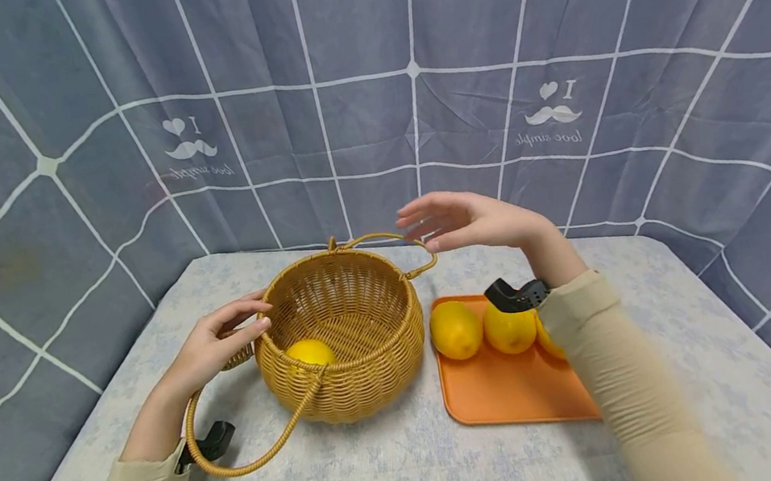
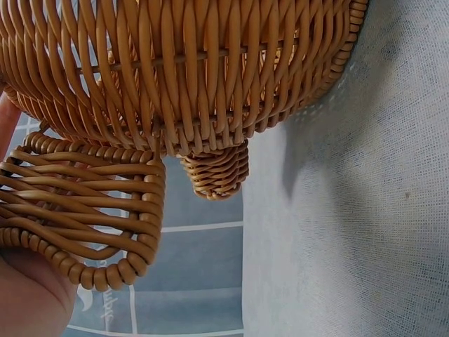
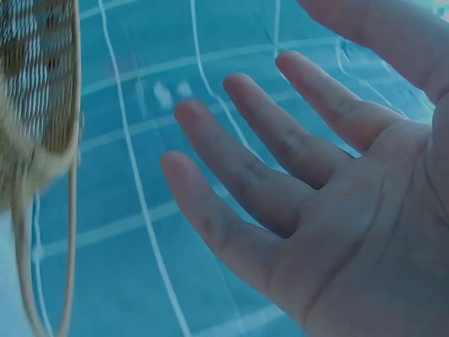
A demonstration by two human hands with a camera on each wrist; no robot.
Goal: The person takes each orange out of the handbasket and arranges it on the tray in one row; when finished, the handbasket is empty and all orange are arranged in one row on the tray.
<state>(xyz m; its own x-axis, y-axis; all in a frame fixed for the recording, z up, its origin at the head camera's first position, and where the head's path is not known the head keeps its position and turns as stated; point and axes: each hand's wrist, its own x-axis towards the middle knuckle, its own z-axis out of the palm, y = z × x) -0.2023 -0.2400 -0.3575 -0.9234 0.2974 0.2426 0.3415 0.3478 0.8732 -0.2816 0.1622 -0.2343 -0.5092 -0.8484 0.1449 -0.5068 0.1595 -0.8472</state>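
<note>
A round wicker basket point(image 1: 368, 389) stands on the table with one yellow lemon point(image 1: 311, 353) inside, by its near left wall. At the basket's left rim, my left hand point(image 1: 212, 346) holds on with thumb and fingers. A woven tab point(image 2: 84, 210) on the basket's side covers part of that hand in the left wrist view. My right hand point(image 1: 478, 220) is raised by the far right handle point(image 1: 425, 266), its fingers relaxed and apart; the right wrist view shows a bare palm. Lemons point(image 1: 456, 330) lie on an orange tray point(image 1: 509, 400), one partly hidden behind the right sleeve.
The near handle point(image 1: 254, 462) of the basket hangs out over the left wrist. A pale patterned cloth point(image 1: 358, 480) covers the table. Blue-grey curtains point(image 1: 371, 129) with white lines stand behind and at both sides.
</note>
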